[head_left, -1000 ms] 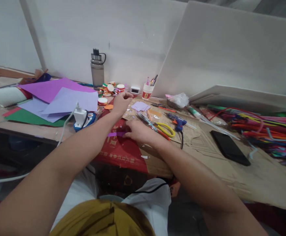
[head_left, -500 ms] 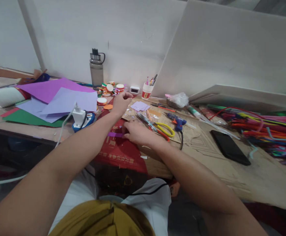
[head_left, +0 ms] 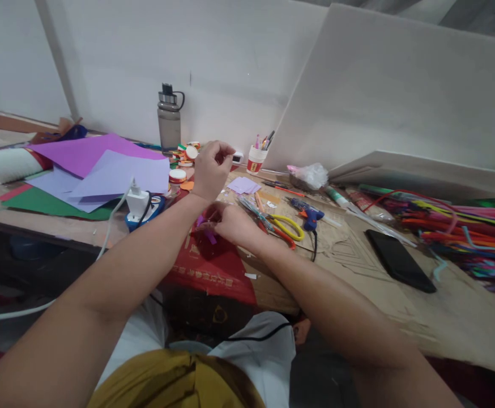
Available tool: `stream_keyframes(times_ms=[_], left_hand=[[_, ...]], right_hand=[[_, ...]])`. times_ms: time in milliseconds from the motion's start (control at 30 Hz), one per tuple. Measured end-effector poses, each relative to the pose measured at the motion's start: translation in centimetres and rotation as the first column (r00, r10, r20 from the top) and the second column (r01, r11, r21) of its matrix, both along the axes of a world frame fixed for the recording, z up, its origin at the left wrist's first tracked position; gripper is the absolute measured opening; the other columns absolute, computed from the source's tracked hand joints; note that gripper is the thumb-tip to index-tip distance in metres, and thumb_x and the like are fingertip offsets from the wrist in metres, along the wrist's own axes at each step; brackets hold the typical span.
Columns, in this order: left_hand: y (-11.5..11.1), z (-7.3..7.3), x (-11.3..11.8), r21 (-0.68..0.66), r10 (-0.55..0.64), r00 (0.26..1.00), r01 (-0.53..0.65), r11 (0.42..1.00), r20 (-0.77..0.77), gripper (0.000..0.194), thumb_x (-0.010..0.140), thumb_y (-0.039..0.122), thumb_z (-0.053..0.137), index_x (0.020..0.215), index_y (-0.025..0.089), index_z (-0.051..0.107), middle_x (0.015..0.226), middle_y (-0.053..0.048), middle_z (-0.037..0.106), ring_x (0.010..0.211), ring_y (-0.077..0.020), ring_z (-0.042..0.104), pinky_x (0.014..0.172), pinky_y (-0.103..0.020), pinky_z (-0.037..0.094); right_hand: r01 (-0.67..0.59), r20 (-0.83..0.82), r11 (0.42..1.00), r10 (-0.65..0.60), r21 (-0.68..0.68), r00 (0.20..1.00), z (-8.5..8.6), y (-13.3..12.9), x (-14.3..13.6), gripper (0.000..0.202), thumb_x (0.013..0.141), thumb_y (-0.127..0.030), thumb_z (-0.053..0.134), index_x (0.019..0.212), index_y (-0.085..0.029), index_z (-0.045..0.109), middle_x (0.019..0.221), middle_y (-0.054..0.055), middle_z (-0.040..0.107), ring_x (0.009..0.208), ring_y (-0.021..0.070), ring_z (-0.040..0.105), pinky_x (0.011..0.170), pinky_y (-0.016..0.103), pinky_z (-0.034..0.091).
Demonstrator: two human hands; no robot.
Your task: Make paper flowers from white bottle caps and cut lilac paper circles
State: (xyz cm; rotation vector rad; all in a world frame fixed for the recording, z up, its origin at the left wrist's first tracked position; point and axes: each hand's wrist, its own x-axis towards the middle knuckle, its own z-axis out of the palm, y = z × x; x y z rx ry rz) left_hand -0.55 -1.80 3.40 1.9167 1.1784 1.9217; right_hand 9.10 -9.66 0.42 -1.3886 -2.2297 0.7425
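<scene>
My left hand (head_left: 213,167) is raised over the back of the red sheet with thumb and fingertips pinched together; anything between them is too small to make out. Lower down, my right hand (head_left: 229,222) is closed on a purple paper strip (head_left: 208,233), which shows bent at its fingertips. Under both hands lies a red printed sheet (head_left: 213,263) at the table's front edge. Scissors with yellow handles (head_left: 287,225) and a pair with orange-red handles (head_left: 282,235) rest just right of my right hand. Behind them sits a small stack of lilac paper pieces (head_left: 244,185).
Coloured paper sheets (head_left: 120,175), a white plug (head_left: 137,203) and a water bottle (head_left: 169,122) stand left. A pen cup (head_left: 256,158) is at the back. Rightward lie a blue glue gun (head_left: 310,216), a black phone (head_left: 399,260) and bundled pipe cleaners (head_left: 464,226).
My left hand has risen slightly, its fingers now curled into a pinch. The purple strip, flat on the red sheet before, is now bent and tilted at my right fingertips.
</scene>
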Motion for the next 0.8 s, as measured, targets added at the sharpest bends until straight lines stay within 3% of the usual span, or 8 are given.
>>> stream_keyframes(times_ms=[133, 233, 367, 533, 667, 800], left_hand=[[-0.1, -0.2, 0.2, -0.062, -0.030, 0.999, 0.031, 0.998, 0.025, 0.011, 0.077, 0.011, 0.060, 0.082, 0.020, 0.064, 0.086, -0.003, 0.065, 0.089, -0.0183, 0.059, 0.083, -0.033, 0.048], [0.0, -0.5, 0.4, -0.077, -0.055, 0.998, 0.057, 0.995, 0.030, 0.011, 0.077, 0.011, 0.058, 0.082, 0.020, 0.063, 0.084, -0.003, 0.065, 0.086, -0.0173, 0.059, 0.081, -0.032, 0.047], [-0.1, -0.6, 0.5, -0.043, -0.103, 0.995, 0.103, 0.994, 0.006, 0.011, 0.076, 0.009, 0.056, 0.079, 0.018, 0.062, 0.084, -0.003, 0.065, 0.080, -0.0154, 0.058, 0.078, -0.030, 0.047], [-0.4, -0.6, 0.6, -0.063, -0.095, 0.995, 0.093, 0.994, -0.017, 0.011, 0.076, 0.009, 0.055, 0.077, 0.018, 0.061, 0.082, -0.003, 0.066, 0.077, -0.0143, 0.058, 0.077, -0.029, 0.046], [-0.4, -0.8, 0.6, -0.087, -0.094, 0.995, 0.091, 0.992, -0.037, 0.011, 0.075, 0.009, 0.055, 0.076, 0.019, 0.060, 0.081, -0.002, 0.066, 0.075, -0.0137, 0.057, 0.076, -0.029, 0.047], [-0.3, -0.9, 0.6, -0.086, -0.104, 0.994, 0.101, 0.991, -0.029, 0.011, 0.075, 0.009, 0.055, 0.075, 0.020, 0.060, 0.080, -0.002, 0.066, 0.074, -0.0136, 0.057, 0.075, -0.029, 0.047]], right_hand=[[0.013, 0.047, 0.986, -0.021, 0.167, 0.999, 0.1, 0.7, 1.2, 0.020, 0.091, -0.027, 0.055, 0.103, -0.015, 0.065, 0.096, 0.008, 0.069, 0.080, 0.0137, 0.060, 0.072, 0.024, 0.043], [-0.018, 0.196, 0.953, -0.044, 0.304, 0.980, 0.0, 1.5, 2.7, 0.020, 0.088, -0.017, 0.055, 0.102, -0.014, 0.068, 0.105, 0.011, 0.067, 0.092, 0.0162, 0.060, 0.082, 0.025, 0.042], [-0.162, 0.412, 0.949, 0.038, 0.270, 0.910, -0.3, 1.6, 3.3, 0.023, 0.089, -0.017, 0.052, 0.102, -0.015, 0.071, 0.103, 0.011, 0.066, 0.093, 0.0176, 0.059, 0.082, 0.026, 0.042], [-0.212, 0.589, 0.935, 0.006, 0.282, 0.808, 0.3, 1.0, 2.0, 0.025, 0.091, -0.012, 0.046, 0.100, -0.011, 0.069, 0.105, 0.015, 0.065, 0.097, 0.0221, 0.058, 0.082, 0.029, 0.042], [-0.266, 0.640, 0.911, 0.004, 0.314, 0.769, 0.2, 0.9, 1.8, 0.026, 0.092, -0.011, 0.044, 0.105, -0.008, 0.066, 0.108, 0.018, 0.064, 0.099, 0.0238, 0.058, 0.086, 0.030, 0.042], [-0.251, 0.578, 0.916, 0.026, 0.313, 0.816, -0.4, 1.5, 2.7, 0.025, 0.090, -0.013, 0.047, 0.107, -0.010, 0.065, 0.108, 0.016, 0.064, 0.096, 0.0221, 0.059, 0.083, 0.029, 0.043]])
